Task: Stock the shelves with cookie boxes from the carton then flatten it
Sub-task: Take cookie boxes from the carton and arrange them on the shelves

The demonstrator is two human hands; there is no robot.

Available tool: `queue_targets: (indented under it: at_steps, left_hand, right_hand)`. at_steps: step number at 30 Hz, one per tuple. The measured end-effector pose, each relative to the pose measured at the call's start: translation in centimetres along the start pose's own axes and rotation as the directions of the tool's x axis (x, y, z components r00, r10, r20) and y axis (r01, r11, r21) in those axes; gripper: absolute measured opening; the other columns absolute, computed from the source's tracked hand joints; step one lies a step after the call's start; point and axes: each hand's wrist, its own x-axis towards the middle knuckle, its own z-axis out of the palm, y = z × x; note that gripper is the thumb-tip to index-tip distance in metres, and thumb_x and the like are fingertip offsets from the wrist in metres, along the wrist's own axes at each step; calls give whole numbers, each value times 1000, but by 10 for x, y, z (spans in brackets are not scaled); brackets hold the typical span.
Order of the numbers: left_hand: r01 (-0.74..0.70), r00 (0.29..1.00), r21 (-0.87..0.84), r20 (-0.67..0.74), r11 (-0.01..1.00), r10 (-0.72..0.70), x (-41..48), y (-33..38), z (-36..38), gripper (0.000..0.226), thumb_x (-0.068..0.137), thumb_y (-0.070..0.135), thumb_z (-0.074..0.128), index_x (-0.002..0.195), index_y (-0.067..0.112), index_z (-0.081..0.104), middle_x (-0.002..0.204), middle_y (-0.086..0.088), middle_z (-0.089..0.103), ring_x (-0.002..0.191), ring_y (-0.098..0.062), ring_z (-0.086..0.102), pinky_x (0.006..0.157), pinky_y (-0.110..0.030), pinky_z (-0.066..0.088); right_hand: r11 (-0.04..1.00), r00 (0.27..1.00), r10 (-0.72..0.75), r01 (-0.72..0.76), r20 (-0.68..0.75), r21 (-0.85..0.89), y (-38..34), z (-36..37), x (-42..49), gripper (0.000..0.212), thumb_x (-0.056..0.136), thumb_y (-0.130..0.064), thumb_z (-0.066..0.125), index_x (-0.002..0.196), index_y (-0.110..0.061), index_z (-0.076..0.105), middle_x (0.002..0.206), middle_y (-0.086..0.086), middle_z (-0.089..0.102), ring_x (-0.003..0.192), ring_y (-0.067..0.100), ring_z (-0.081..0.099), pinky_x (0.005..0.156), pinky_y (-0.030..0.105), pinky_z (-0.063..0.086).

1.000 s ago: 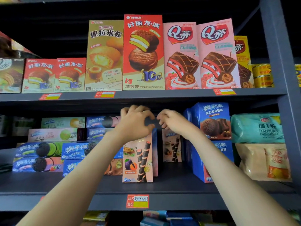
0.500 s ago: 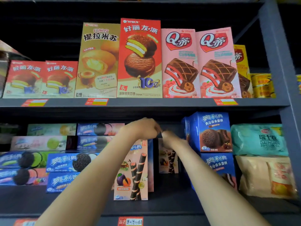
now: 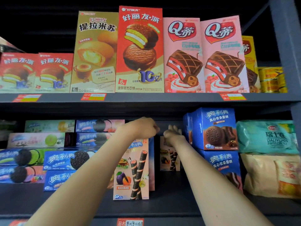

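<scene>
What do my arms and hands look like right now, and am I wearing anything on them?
The left forearm and right forearm are bare down to the bottom edge of the picture; no sleeve shows. The left hand and right hand are ungloved. No watch, bracelet or ring is visible on the parts in view.

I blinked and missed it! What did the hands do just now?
Both hands slid deeper into the shelf: the left hand is over the front wafer roll box, the right hand reaches the rear wafer roll box. Any grip is hidden. Both boxes stayed put.
</scene>
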Motion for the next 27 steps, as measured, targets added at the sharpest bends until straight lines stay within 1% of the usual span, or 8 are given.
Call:
queue_targets:
  at_steps: [2,5,8,11,14,16,19,27]
  left_hand:
    - [-9,1000,-10,-19,1000,9,-3,2,-1,38,99,35,38,82,12,62,76,-4,59,74,-20,56,73,-33,44]
    - [-14,997,-19,-81,1000,13,-10,3,-2,45,100,40,34,85,9,63,71,-4,58,71,-21,58,70,-32,45]
    - [-21,971,12,-237,1000,24,-20,4,1,47,100,45,32,88,12,64,75,-2,57,79,-25,60,70,-31,46]
    - [-21,877,86,-477,996,60,-34,6,8,48,100,45,29,92,15,65,77,-4,60,82,-28,62,67,-32,47]
    - [-45,770,137,-627,990,122,-44,3,15,47,100,43,28,82,15,60,78,-7,66,79,-29,63,64,-33,46]
    - [-60,762,127,-635,990,128,-50,-1,18,44,100,43,28,75,16,52,75,-4,61,78,-26,61,61,-30,35]
    - [-31,799,142,-591,989,110,-60,-13,19,45,98,48,29,77,19,55,75,-4,62,79,-24,61,63,-30,38]
    - [28,826,129,-562,991,50,-82,-35,22,64,79,69,26,93,21,66,96,1,61,95,-19,56,87,-34,40]
  right_hand:
    - [1000,1000,3,-3,-14,-21,0,-3,-1,49,91,-8,53,139,-15,42,156,11,11,143,30,10,114,40,15]
    - [999,999,-17,19,39,-37,-2,-8,-3,46,91,-9,54,136,-15,45,150,10,31,140,28,22,111,41,20]
    - [998,997,-62,62,42,-18,-5,-18,-14,33,95,-15,51,128,-12,53,131,10,53,123,27,47,101,38,35]
    - [995,995,-97,96,31,40,-6,-25,-23,22,95,-13,48,114,-8,59,108,9,61,93,22,59,72,30,44]
    - [995,993,-97,94,71,46,-8,-32,-31,20,93,-8,48,107,-8,62,101,8,62,83,22,58,65,29,43]
    - [997,992,-81,79,97,27,-8,-37,-35,20,93,-8,49,107,-9,63,101,8,62,84,23,58,62,29,43]
    - [997,992,-69,66,101,31,-4,-42,-41,23,91,-4,49,107,-9,64,102,9,64,82,24,61,52,25,40]
    - [988,982,-135,122,134,98,10,-51,-54,39,82,10,46,106,-13,67,102,8,64,87,26,59,62,27,42]
